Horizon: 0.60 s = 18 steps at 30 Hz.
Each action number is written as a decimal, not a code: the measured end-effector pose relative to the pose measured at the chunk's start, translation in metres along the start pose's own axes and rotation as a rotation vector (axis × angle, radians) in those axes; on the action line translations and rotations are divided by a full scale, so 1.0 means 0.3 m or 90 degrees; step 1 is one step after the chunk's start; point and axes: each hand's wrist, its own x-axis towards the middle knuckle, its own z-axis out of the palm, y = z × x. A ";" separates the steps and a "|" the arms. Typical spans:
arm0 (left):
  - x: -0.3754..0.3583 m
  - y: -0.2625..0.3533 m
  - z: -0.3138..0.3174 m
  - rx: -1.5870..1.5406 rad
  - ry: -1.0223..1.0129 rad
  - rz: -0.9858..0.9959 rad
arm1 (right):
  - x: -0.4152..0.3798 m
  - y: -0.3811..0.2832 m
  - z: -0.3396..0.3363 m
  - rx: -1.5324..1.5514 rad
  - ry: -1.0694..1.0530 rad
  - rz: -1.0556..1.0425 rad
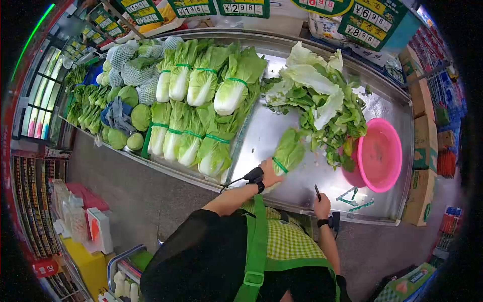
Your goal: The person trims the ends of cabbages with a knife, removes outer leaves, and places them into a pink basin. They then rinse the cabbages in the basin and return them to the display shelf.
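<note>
My left hand [270, 175] is wrapped round the base of a leafy cabbage [290, 150] bound with a green band, at the front of the metal counter [251, 156]. To its right, my right hand [322, 206] is closed on a small dark knife [317, 191], whose tip points up and away from me. Behind the held cabbage lies a large heap of loose leaves [322, 95]. Beside the right hand, cut green strips [355, 200] rest on the metal. The base of the cabbage is hidden by my left hand.
Two rows of banded cabbages [195, 88] fill the left tray, with round cabbages [141, 117] and netted produce [133, 73] beyond. A pink basin [381, 155] stands at the right. Price signs [366, 22] hang over the back; cardboard boxes [424, 141] flank the right edge.
</note>
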 end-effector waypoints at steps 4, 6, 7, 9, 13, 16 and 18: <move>-0.001 -0.022 0.009 0.029 -0.008 -0.029 | -0.003 -0.020 0.018 -0.069 0.065 0.006; 0.058 0.002 -0.050 0.057 -0.019 -0.022 | 0.001 -0.014 0.024 -0.066 0.079 0.003; 0.078 0.019 -0.076 0.099 0.146 0.119 | 0.002 -0.008 0.027 -0.064 0.098 0.003; 0.179 0.134 -0.293 0.103 0.260 0.250 | 0.002 0.006 0.051 -0.063 0.147 0.015; 0.420 0.241 -0.612 0.284 0.484 0.123 | -0.004 0.033 0.067 -0.052 0.166 0.012; 0.556 0.156 -0.690 0.387 0.415 -0.024 | -0.010 0.005 0.043 -0.034 0.180 0.029; 0.601 0.117 -0.713 0.395 0.328 -0.134 | -0.005 0.007 0.030 -0.048 0.135 -0.005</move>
